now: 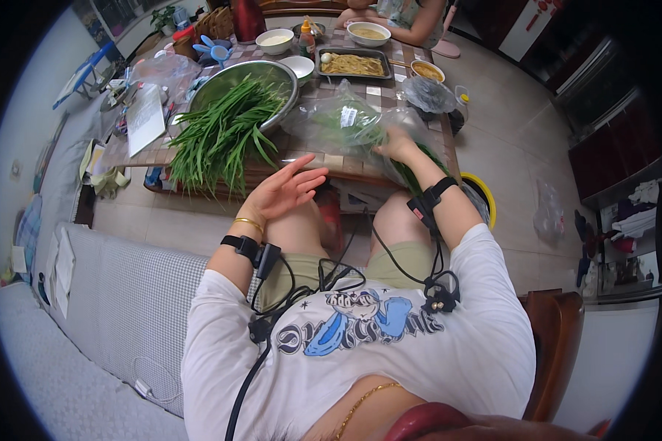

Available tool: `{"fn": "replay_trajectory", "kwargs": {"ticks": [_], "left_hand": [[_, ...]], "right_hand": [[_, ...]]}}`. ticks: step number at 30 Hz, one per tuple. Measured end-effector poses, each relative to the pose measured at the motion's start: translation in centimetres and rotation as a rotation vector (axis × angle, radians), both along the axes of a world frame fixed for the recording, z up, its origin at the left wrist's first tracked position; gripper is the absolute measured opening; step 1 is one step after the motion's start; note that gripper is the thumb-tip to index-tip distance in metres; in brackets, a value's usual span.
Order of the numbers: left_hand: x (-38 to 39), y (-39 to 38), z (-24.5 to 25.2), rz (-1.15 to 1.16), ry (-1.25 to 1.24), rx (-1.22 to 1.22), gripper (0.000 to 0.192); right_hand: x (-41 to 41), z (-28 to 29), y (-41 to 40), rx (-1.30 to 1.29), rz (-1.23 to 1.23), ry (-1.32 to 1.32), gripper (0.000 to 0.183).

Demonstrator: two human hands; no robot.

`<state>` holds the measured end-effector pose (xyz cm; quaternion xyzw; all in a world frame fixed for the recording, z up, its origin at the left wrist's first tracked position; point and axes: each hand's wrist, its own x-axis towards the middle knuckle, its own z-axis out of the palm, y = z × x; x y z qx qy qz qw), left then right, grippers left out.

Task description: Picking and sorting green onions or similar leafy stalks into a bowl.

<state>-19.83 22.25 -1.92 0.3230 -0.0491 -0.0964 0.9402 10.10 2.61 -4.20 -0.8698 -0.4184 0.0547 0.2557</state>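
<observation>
My left hand (287, 190) hovers palm up over my left thigh, at the table's near edge, fingers apart with nothing in it. Just beyond it, long green leafy stalks (226, 129), like garlic chives, hang over the near rim of a large steel bowl (290, 105). My right hand (398, 146) reaches into or against a clear plastic bag (314, 124) that bears a printed label. More green stalks (419, 168) show under my right wrist, at the table edge. The plastic and blur hide my right fingertips, so their grip is unclear.
A metal tray of food (356, 65), a sauce bottle (307, 41) and several bowls stand farther back on the table. Across it sits another person (414, 22). A yellow-rimmed bin (491, 201) is by my right knee. Black cables (292, 297) cross my lap.
</observation>
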Motion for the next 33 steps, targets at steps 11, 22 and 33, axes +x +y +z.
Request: {"fn": "replay_trajectory", "kwargs": {"ticks": [11,22,33], "left_hand": [[3.2,-1.4,0.7,-0.154,0.053,0.46,0.058],[11.7,-7.0,4.9,-0.238,-0.168,0.926,0.065],[13.4,-2.6,3.1,0.205,-0.206,1.472,0.054]], "right_hand": [[-3.4,1.5,-1.6,-0.386,0.156,-0.274,0.051],[-4.8,-1.9,-2.8,-0.335,0.142,-0.369,0.038],[-2.8,1.5,-6.8,0.102,0.191,-0.117,0.048]]}}
